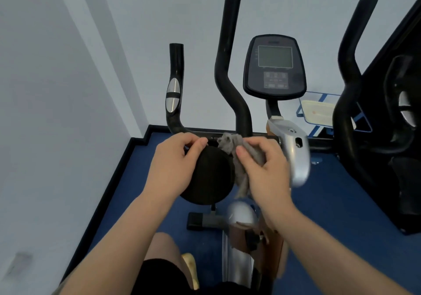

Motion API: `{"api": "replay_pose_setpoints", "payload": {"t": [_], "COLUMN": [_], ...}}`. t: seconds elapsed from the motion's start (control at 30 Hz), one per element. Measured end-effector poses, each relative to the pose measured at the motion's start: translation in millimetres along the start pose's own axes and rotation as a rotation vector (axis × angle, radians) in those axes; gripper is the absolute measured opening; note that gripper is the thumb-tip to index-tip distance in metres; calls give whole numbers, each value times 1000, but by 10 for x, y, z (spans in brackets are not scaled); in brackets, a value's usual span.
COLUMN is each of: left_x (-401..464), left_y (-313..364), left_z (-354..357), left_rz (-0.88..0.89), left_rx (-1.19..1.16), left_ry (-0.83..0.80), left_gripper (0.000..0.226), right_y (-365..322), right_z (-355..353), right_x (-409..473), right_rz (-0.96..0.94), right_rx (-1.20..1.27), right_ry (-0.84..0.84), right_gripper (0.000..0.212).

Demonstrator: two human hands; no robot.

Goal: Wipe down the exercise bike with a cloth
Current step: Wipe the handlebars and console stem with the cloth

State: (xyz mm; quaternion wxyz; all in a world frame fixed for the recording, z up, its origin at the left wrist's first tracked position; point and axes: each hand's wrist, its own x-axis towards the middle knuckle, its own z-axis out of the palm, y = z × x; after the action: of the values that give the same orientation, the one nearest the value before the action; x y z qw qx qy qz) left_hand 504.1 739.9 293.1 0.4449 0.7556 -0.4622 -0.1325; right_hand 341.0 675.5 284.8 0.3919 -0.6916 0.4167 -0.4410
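Progress: mid-task by the look of it; cloth [239, 158] in hand and laid against the bike [293, 153], no telling which parts are already clean.
Done: cannot tell; no wet streaks or dust lines visible on any surface.
Left, as a judgement: likely the console [274, 65], the tall handles [227, 66], the short grip [174, 89] with its silver sensor plates, the silver housing and the lower frame.
Cloth: grey, crumpled, bunched at the right edge of the round black pad [209, 176], just below the crossbar that joins the handles; one tail hanging down beside the pad.
Right hand [264, 176]: fingers curled round the cloth, thumb pressing it on the near side; upper bunch of cloth sticking out past the fingertips toward the crossbar.
Left hand [175, 164]: resting on the left side of the pad, thumb and forefinger pinched at the pad's far rim; seemingly steadying it, no cloth in it.
Cloth to fingers: wrapped inside the right fingers, touching the pad's edge, apart from the left fingers by the width of the pad top.
Bike: standing on blue floor [341, 203] near the corner of the room, silver housing blurred just right of the right hand.
Nearby: second black machine [398, 135] at the right edge of the floor; pale tray on a blue rack [319, 112] behind it.
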Motion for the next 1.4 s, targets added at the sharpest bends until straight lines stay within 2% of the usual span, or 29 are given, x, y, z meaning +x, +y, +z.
{"api": "replay_pose_setpoints", "payload": {"t": [0.07,0.13,0.27,0.43,0.6,0.73,0.83,1.0,1.2,1.4], "left_x": [-3,-17,-84,-133,-152,-156,-171,-171,-202,-215], "left_y": [-2,8,8,-13,-10,-6,-6,-16,-8,-29], "left_z": [-1,-2,-3,-7,-19,-3,-12,-13,-30,-28], "left_rz": [-47,-82,-69,-47,-29,-40,-36,10,42,45], "left_rx": [-91,-169,-151,-125,-102,-93,-98,41,70,52], "left_ry": [15,47,61,37,40,49,46,72,104,111], "left_gripper": [21,24,24,23,24,24,24,24,28,29], "right_y": [-23,-96,-289,-332,-294,-422,-401,-437,-312,-415], "right_z": [-34,-37,32,137,-3,193,168,303,112,306], "right_x": [40,36,144,11,-118,-55,-214,-43,-155,-59], "right_rz": [119,152,23,-23,24,-57,-70,-113,-143,-183], "right_rx": [112,135,51,-271,-239,-401,-409,-587,-467,-666], "right_ry": [-37,-29,70,-201,-195,-192,-169,-189,-228,-225], "right_gripper": [6,10,10,30,22,25,30,26,34,35]}}
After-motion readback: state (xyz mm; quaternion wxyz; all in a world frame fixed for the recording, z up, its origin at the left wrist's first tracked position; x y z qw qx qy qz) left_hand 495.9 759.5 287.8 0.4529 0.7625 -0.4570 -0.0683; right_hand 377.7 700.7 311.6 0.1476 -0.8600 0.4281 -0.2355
